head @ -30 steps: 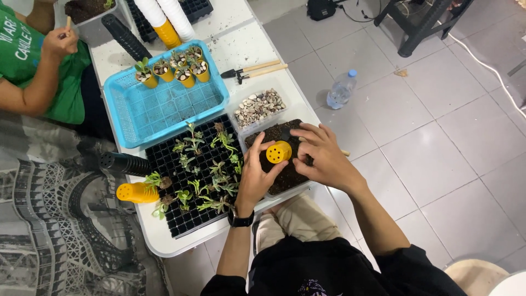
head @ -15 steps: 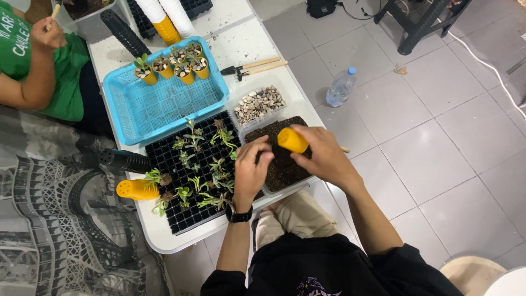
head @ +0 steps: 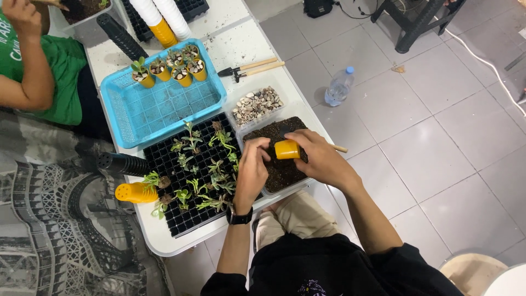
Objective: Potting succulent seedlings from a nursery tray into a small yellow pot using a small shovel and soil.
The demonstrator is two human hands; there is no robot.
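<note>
My right hand [head: 320, 158] holds a small yellow pot [head: 287, 149] on its side over a clear tub of dark soil [head: 285, 172]. My left hand [head: 252, 170] reaches into the same tub, its fingers bent down by the pot's mouth; whether it holds soil I cannot tell. A black watch sits on my left wrist. Left of the tub lies a black seedling tray [head: 192, 170] with several small succulents.
A blue basket [head: 159, 107] holds several yellow potted succulents. A tub of pebbles [head: 256, 105], small garden tools [head: 252, 68], stacked yellow pots [head: 136, 193], black pots [head: 123, 163] and white pots [head: 164, 16] share the white table. Another person's arm [head: 30, 66] is far left. A water bottle [head: 338, 87] stands on the floor.
The yellow pot passed from my left hand to my right, turned on its side and dropped lower over the soil. My left hand moved into the tub. The other person's hand rose.
</note>
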